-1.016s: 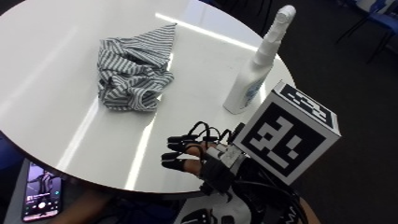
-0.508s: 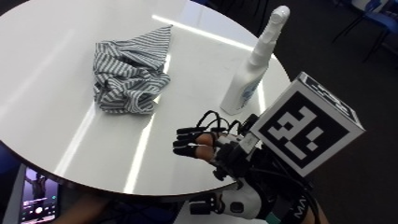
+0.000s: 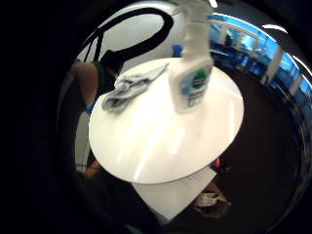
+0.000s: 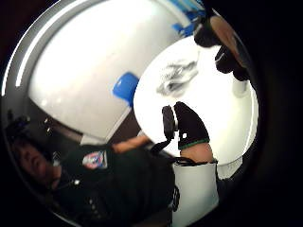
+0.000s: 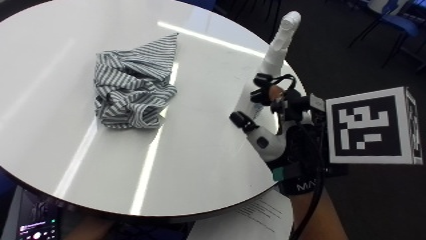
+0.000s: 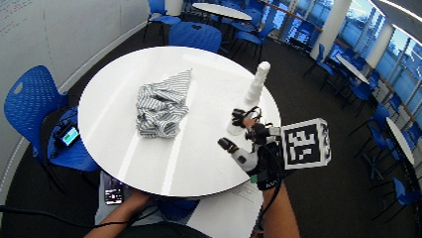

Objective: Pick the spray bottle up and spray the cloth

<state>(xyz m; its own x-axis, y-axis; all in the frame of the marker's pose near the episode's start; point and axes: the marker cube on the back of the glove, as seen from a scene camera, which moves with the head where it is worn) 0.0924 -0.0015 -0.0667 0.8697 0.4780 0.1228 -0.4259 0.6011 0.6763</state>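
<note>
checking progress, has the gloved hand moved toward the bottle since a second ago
Yes. In the outside view the hand has gone from the table's near edge up to the bottle, now at its base.

My right hand [image 5: 276,125] wears a black glove with a green-trimmed cuff, black finger straps and a white plastic piece.

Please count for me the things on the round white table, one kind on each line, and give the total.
Spray bottle: 1
Striped cloth: 1
Total: 2
</note>
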